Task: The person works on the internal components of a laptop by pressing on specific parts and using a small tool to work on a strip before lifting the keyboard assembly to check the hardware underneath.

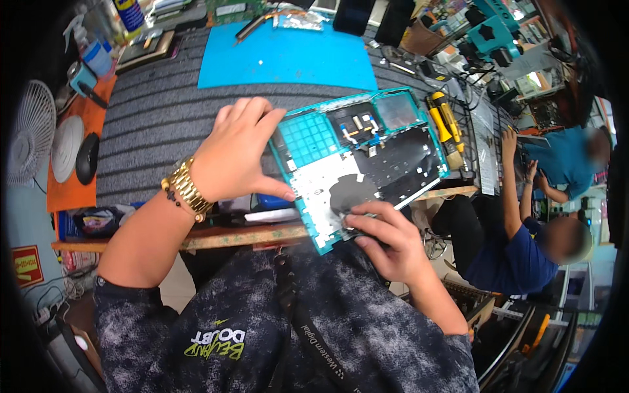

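Observation:
A teal laptop casing (pixel 304 137) lies tilted above the desk's front edge, inner side up, with a black plate (pixel 406 164), small ribbon cables and a white area bearing a dark rounded patch (pixel 354 190). My left hand (pixel 232 150), with a gold watch and a bead bracelet, grips the casing's left edge between thumb and fingers. My right hand (pixel 386 242) is curled over the lower white area beside the dark patch, fingertips together; what is in them is hidden or too small to name.
A blue mat (pixel 282 59) and tools lie at the back. Yellow-handled tools (pixel 445 121) sit right of the casing; a black mouse (pixel 87 157) and white fan (pixel 29 131) are left. Two people (pixel 517 255) (pixel 567 157) work at the right.

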Demonstrator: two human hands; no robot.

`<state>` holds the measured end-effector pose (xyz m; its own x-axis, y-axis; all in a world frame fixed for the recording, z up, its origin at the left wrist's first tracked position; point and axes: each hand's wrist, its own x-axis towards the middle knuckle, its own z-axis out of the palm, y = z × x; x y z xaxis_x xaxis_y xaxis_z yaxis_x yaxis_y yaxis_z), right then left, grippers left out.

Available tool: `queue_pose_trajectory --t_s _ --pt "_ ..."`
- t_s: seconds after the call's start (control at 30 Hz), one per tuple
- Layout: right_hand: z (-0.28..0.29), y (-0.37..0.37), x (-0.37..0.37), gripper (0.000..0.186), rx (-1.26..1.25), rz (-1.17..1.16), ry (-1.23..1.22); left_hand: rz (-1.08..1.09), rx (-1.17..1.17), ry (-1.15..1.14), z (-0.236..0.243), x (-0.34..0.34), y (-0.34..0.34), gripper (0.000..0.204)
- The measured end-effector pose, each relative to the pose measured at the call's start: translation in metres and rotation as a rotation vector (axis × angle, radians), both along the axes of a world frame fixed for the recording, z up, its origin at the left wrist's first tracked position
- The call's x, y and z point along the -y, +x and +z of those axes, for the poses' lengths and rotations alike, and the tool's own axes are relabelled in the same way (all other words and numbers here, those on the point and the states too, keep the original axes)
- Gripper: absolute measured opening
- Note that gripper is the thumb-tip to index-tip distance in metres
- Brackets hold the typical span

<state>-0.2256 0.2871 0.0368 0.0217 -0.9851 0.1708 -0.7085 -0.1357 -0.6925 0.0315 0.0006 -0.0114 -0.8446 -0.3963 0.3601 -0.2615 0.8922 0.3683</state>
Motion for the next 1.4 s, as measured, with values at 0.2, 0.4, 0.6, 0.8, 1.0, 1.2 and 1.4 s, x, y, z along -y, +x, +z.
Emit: queue_pose_trajectory --t_s 0.2,0.4,0.6,0.8,1.0,1.2,1.4 --pt "0.002 0.013 0.015 0.045 0.062 0.062 -0.029 0.047 0.124 0.030 0.014 0.014 0.004 0.154" --pt "0.014 0.030 0.030 0.044 0.033 0.014 0.074 0.052 0.134 -0.015 0.005 0.026 0.011 0.169" --pt "0.029 0.048 0.036 0.039 -0.148 -0.007 0.129 0.053 0.126 -0.009 0.002 0.025 0.012 0.170" --pt "0.022 0.060 0.039 0.038 -0.227 -0.042 0.155 0.045 0.096 -0.001 -0.003 0.025 0.014 0.164" --pt "0.021 0.063 0.040 0.042 -0.282 -0.031 0.153 0.060 0.047 -0.067 -0.009 0.025 0.014 0.166" --pt "0.028 0.071 0.043 0.038 -0.310 -0.024 0.155 0.054 0.084 -0.040 -0.005 0.024 0.013 0.167" --pt "0.032 0.074 0.045 0.033 -0.343 0.011 0.183 0.056 0.074 -0.064 -0.007 0.025 0.013 0.168"
